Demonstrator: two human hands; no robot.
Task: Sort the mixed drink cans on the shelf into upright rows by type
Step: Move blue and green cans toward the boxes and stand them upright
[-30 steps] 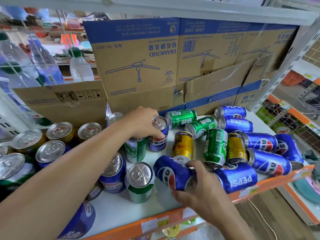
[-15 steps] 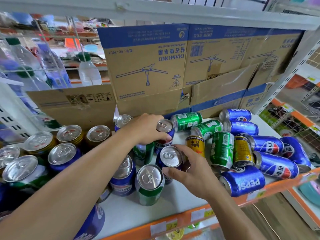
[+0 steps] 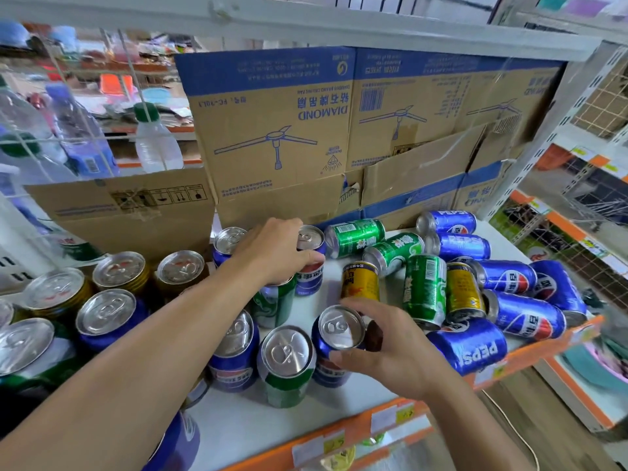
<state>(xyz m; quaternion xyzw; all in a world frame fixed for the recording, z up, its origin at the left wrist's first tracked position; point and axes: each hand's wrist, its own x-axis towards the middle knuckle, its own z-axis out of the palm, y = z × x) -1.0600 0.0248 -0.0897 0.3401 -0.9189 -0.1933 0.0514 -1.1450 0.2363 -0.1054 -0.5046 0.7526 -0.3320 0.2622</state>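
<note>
**Blue cans going upright, one in each hand**

The blue can (image 3: 334, 348) under the right hand (image 3: 397, 358) stands upright near the shelf's front edge, at about six o'clock from the middle of the shelf board (image 3: 258, 433), just beside an upright green can (image 3: 287, 365) and another blue one (image 3: 234, 351). The right grip is wrapped around its side, thumb and fingers closed on it. The left hand (image 3: 275, 249), out at twelve o'clock by the cartons, has its grip clamped over the top of a second upright blue can (image 3: 310, 263).

By my reading the step in hand is seating these two blues into a row; the green can between them looks misplaced and would want moving out.

Next move, I'd judge: let go, then reach to three o'clock, where blue, green and yellow cans (image 3: 360, 283) lie tumbled on their sides, touching one another.

The cardboard cartons (image 3: 272, 130) at the back are upside down; whether anything is inside I cannot tell. To nine o'clock, gold-rimmed cans (image 3: 120, 270) stand upright.
</note>
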